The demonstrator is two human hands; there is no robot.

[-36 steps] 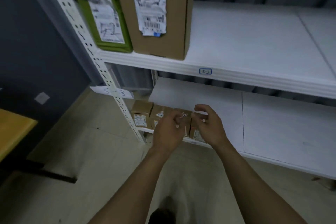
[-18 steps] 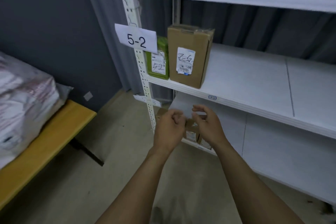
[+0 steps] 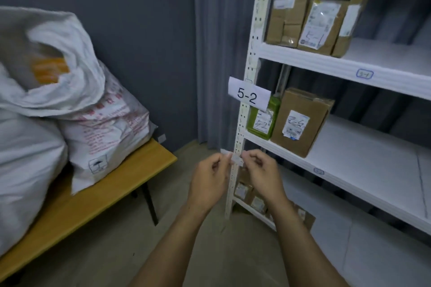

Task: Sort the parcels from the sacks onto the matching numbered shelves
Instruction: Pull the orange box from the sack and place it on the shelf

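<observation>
- The left hand and right hand are raised side by side, fingers curled. Neither grips a parcel. A small white paper tag on the white perforated shelf post shows between their fingertips; whether they pinch it I cannot tell.
- Small brown cardboard boxes stand at the left front corner of the lowest shelf, behind the hands.
- On the yellow wooden surface lie white woven sacks; the open one shows an orange parcel in its mouth.
- That parcel looks light. The limp sack cloth would probably sag over it, so one hand should hold the mouth open while the other takes the parcel by opposite edges.
- At the left end of the white shelf marked 5-2 stand a green parcel and a brown carton.
- The shelf marked 5-1 carries taped brown cartons at its left end.
</observation>
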